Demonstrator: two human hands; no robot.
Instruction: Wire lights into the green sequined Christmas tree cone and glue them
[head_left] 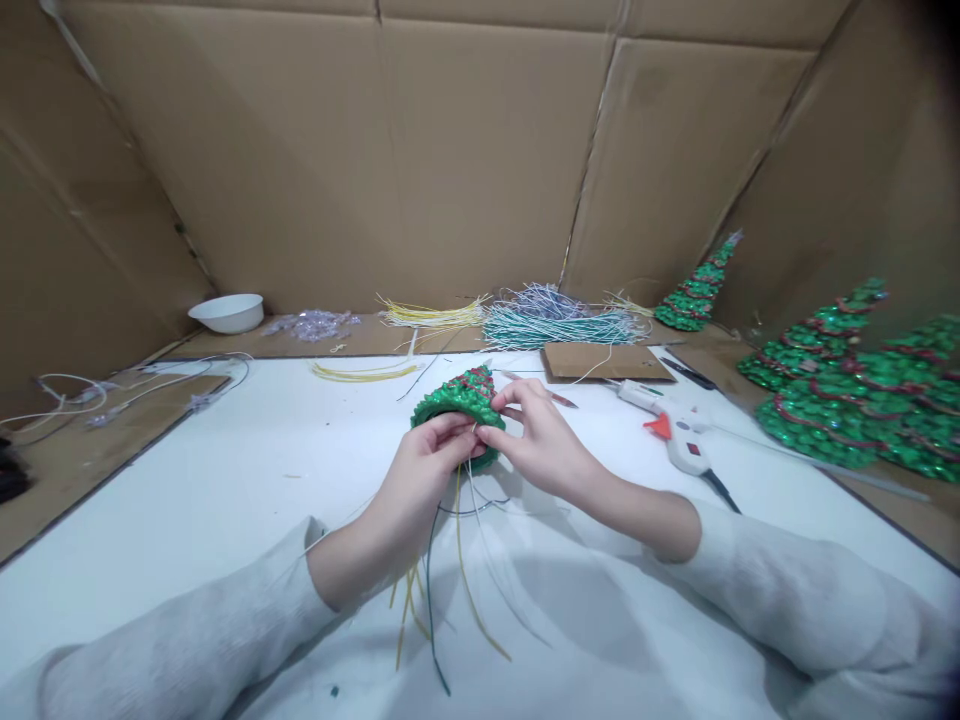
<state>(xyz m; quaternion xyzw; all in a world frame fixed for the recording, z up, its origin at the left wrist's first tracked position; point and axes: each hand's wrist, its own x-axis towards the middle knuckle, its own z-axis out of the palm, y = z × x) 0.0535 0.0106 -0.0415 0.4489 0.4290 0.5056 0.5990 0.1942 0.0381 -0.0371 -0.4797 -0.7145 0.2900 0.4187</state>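
Observation:
A small green ornamental Christmas tree [455,394] with red trim lies tilted over the white tabletop, its open base towards me. My left hand [405,485] is closed at the near rim, fingertips partly inside the base. From the right, my right hand [551,440] pinches the other side of the rim, thumb and forefinger close to my left fingertips. A short white wire end shows between the fingertips; which hand grips it I cannot tell. Yellow wire [463,575], dark green wire [430,600] and white wire [487,550] hang from the base towards me.
A hot glue gun [684,445] lies at right, before several finished trees [825,400]. Bundles of yellow wire [431,315] and green wire [562,328] line the back, near a cardboard piece [604,363]. A white bowl [229,313] stands back left. Cardboard walls [487,150] enclose the table.

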